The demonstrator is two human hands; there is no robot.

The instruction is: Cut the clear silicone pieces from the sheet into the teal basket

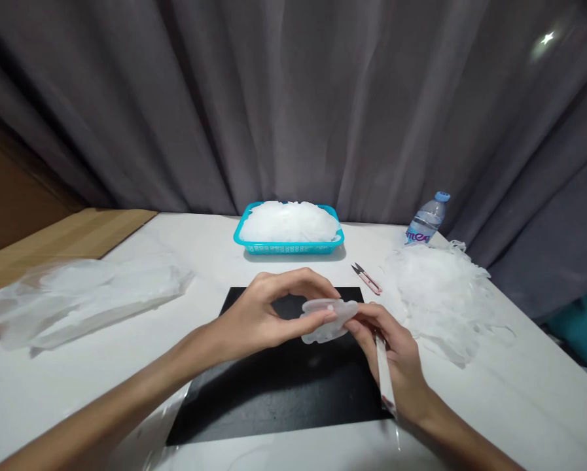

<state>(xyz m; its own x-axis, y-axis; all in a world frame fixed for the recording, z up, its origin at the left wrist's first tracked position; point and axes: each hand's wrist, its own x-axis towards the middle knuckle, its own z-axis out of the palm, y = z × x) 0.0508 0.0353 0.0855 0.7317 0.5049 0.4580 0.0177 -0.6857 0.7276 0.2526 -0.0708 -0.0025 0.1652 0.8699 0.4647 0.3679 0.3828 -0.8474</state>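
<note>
Holding translucent piece (343, 318), blue basket (289, 248) heaped with white pieces (288, 222)

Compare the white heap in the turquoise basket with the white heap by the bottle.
The basket heap is a compact, smooth-looking mound; the loose heap is ragged, with stringy strands straggling at its edges. The basket heap sits inside the turquoise basket; the loose heap lies directly on the table, in front of the bottle. Shared: both are white piles of many pieces.
</note>
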